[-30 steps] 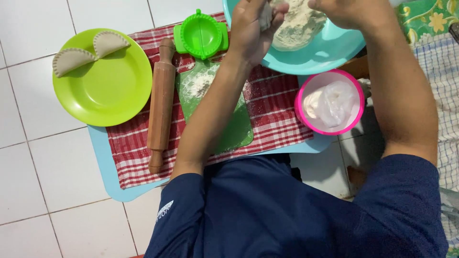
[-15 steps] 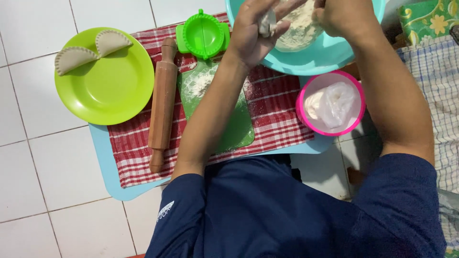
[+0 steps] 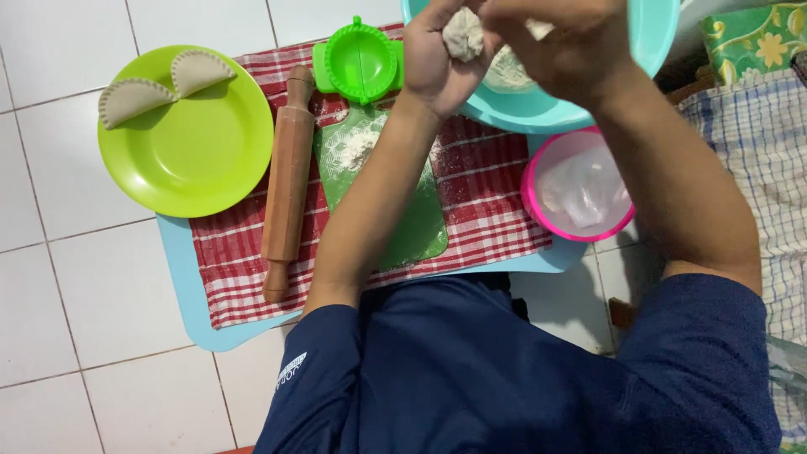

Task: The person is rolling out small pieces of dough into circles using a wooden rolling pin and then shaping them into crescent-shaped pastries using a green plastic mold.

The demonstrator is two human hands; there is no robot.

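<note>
Fingers (image 3: 437, 38) of the left hand (image 3: 433, 71) are curling around a dough lump (image 3: 462, 34) above the teal bowl (image 3: 538, 113).
Right hand (image 3: 563, 50) is hovering clenched just beside it, touching the lump; more dough (image 3: 513, 71) is lying in the bowl. Below, a floured green board (image 3: 403, 227), rolling pin (image 3: 287, 185) and green press (image 3: 360, 63) are sitting on a checked cloth (image 3: 487, 202), beside a lime plate (image 3: 185, 151) carrying two dumplings (image 3: 130, 99).

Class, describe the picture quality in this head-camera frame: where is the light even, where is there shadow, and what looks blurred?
Head view: light is soft and even on the white floor tiles; the round lime-green plate is sharp with a faint sheen; the wooden rolling pin casts little shadow; the right hand, close to the lens, looks slightly blurred above the turquoise bowl.
</note>
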